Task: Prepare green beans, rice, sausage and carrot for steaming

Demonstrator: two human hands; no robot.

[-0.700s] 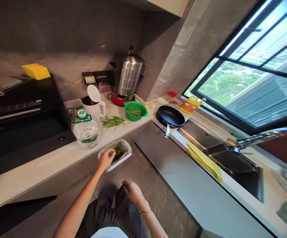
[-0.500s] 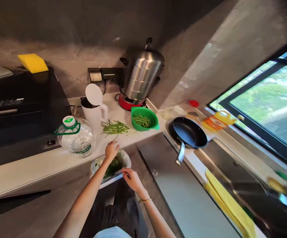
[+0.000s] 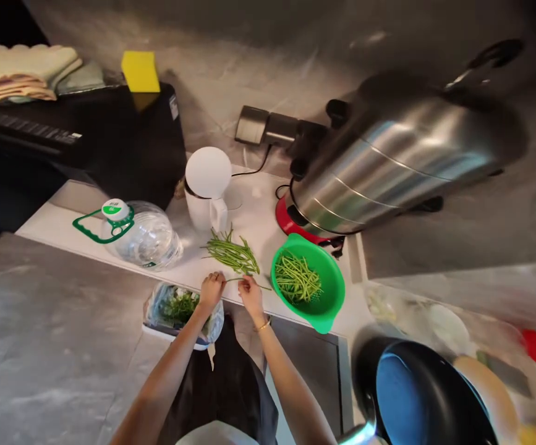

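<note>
My left hand (image 3: 211, 289) and my right hand (image 3: 250, 292) are both at the front edge of the white counter (image 3: 258, 216), pinching the two ends of one long green bean (image 3: 236, 279). A loose pile of green beans (image 3: 232, 253) lies on the counter just beyond my hands. A green colander (image 3: 330, 307) with more beans in it sits to the right of my right hand. Below my left hand, under the counter edge, a bin lined with a plastic bag (image 3: 156, 308) holds green trimmings.
A white kettle (image 3: 206, 188) with its lid up and a large clear water bottle (image 3: 144, 235) stand on the counter. A steel steamer pot (image 3: 388, 161) is at the back right. A black frying pan (image 3: 418, 395) is at the lower right, a black appliance (image 3: 123, 136) at the left.
Both hands rose from the bin below to the counter edge and closed on a single bean. The camera swung down and closer over the counter.
</note>
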